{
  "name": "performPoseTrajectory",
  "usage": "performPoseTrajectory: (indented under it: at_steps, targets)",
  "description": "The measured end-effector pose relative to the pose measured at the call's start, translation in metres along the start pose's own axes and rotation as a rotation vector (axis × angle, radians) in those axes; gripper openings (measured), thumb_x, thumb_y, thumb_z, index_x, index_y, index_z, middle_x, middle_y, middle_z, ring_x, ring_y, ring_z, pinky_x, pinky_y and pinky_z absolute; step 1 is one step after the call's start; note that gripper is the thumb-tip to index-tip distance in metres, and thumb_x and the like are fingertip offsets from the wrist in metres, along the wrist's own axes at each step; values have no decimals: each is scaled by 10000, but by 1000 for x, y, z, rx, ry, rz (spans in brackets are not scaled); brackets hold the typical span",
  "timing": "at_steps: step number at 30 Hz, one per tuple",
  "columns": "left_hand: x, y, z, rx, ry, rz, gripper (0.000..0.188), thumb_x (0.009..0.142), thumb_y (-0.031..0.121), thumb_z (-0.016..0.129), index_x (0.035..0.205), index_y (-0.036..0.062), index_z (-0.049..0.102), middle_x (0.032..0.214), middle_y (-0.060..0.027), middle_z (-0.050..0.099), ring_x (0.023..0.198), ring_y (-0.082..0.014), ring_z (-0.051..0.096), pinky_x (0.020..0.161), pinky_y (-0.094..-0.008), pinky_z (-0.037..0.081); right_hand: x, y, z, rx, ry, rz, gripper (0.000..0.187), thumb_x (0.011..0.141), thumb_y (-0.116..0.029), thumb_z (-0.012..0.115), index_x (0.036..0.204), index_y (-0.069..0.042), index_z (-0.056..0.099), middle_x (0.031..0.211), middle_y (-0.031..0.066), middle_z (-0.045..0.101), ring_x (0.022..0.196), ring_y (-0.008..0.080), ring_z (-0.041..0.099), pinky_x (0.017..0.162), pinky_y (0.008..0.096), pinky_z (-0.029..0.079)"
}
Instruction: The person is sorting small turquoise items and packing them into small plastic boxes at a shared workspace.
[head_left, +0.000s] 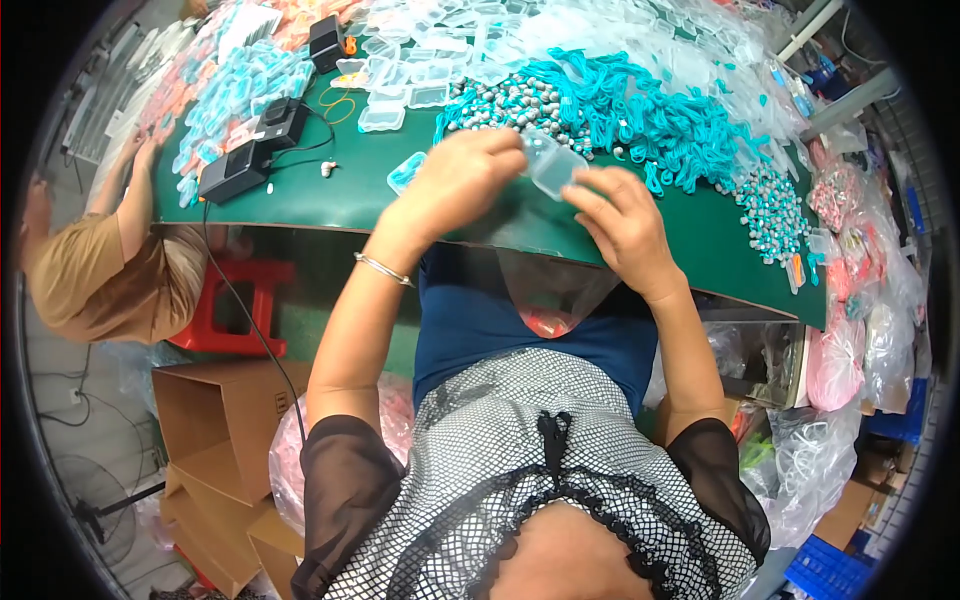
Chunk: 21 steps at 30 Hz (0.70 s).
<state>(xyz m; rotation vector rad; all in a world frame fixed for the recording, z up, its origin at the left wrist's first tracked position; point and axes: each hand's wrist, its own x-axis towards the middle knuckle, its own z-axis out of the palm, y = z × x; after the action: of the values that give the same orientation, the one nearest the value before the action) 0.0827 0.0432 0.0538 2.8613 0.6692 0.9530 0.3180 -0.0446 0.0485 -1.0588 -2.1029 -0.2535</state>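
Over the near edge of the green table, my right hand [632,228] pinches the right side of a small clear plastic box [560,174], which stands open and tilted. My left hand [462,178] is at the box's left, fingers curled together beside its lid; what they hold, if anything, is hidden. A filled box with turquoise contents [405,172] lies by my left wrist. Just beyond my hands is a heap of grey-and-turquoise earplug-like pieces [515,103]. Bundles of turquoise cord [655,118] spread to its right.
Many empty clear boxes [430,95] are piled along the far side. Black devices with cables [235,170] sit at the left, near filled turquoise boxes [250,85]. A co-worker in a brown shirt [110,275] works at the left. Below are a red stool [235,272] and cardboard boxes [220,420].
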Motion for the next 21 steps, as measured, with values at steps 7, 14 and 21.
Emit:
performPoseTrajectory:
  at_steps: [7, 14, 21]
  targets:
    - [0, 23, 39, -45, 71, -39, 152, 768, 69, 617, 916, 87, 646, 878, -64, 595, 876, -280, 623, 747, -401, 499, -38, -6, -3, 121, -191, 76, 200, 767, -28, 735, 958, -58, 685, 903, 65, 649, 911, 271, 623, 799, 387, 474]
    - [-11, -12, 18, 269, 95, -475, 219, 779, 105, 737, 993, 111, 689, 915, -86, 662, 867, -315, 649, 732, -435, 503, -42, 0, 2, 54, -163, 127, 156, 774, -51, 727, 919, -79, 676, 877, 45, 626, 854, 250, 602, 757, 379, 449]
    - [-9, -30, 27, 238, 17, -538, 59, 816, 114, 676, 867, 86, 674, 817, -129, 633, 791, -347, 647, 687, -463, 476, -46, 2, -6, 51, -100, 179, 161, 773, -38, 724, 923, -81, 686, 891, 49, 642, 871, 251, 611, 769, 379, 452]
